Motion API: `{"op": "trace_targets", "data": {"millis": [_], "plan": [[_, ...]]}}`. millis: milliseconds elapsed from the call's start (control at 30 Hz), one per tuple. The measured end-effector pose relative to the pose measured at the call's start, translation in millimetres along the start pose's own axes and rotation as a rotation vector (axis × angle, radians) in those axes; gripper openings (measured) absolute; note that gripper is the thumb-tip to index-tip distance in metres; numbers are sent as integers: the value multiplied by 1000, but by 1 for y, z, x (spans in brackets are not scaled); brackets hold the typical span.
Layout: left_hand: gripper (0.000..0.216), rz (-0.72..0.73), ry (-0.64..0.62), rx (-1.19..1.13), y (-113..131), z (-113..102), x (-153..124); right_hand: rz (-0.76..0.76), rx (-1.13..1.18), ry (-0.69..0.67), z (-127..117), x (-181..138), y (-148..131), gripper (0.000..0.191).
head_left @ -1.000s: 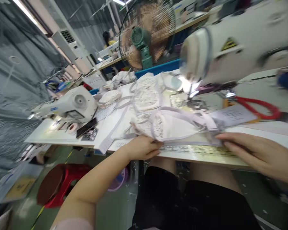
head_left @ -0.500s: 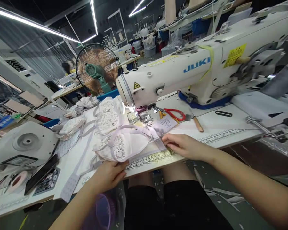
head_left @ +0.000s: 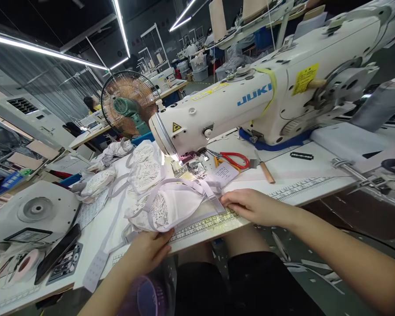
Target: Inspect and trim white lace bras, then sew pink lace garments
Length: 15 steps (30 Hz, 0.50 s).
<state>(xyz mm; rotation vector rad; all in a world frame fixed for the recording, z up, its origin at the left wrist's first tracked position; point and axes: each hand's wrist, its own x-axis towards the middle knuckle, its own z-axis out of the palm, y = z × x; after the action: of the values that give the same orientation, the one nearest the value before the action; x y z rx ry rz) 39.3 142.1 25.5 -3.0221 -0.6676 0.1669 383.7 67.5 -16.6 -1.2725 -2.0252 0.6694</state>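
Observation:
A pale lilac lace bra lies at the table's front edge, below the needle area of a white sewing machine. My left hand grips its lower edge by the near cup, some fingertips hidden beneath the fabric. My right hand pinches the band end at the right, close to the strap. A printed paper label lies just behind that hand. More lace cups are bunched behind the near cup, and a loose band end trails over the table edge at left.
Red-handled scissors, a wooden-handled blade tool and a black razor blade lie right of the needle. A ruler tape runs along the front edge. Left are another machine head and a phone. Behind stands a fan.
The view has shifted slightly, so the machine appears further left. Both hands keep their hold on the bra, which lies almost the same against the table.

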Motion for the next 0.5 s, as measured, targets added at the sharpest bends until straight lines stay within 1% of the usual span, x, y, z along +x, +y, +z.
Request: {"op": "trace_targets", "data": {"millis": [300,367,433,500], "plan": [[39,3,12,-29,5,-6,3,-24,-50,3,1,-3,-1,19],[36,3,54,-38,9,-5,4,-24,-92,29,8,-4,1,19],[32,-1,126,-29,13,-2,5,5,-161,103,17,-4,5,28],[27,-44,198,-16,17,3,7,36,-224,185,26,-3,10,38]]}}
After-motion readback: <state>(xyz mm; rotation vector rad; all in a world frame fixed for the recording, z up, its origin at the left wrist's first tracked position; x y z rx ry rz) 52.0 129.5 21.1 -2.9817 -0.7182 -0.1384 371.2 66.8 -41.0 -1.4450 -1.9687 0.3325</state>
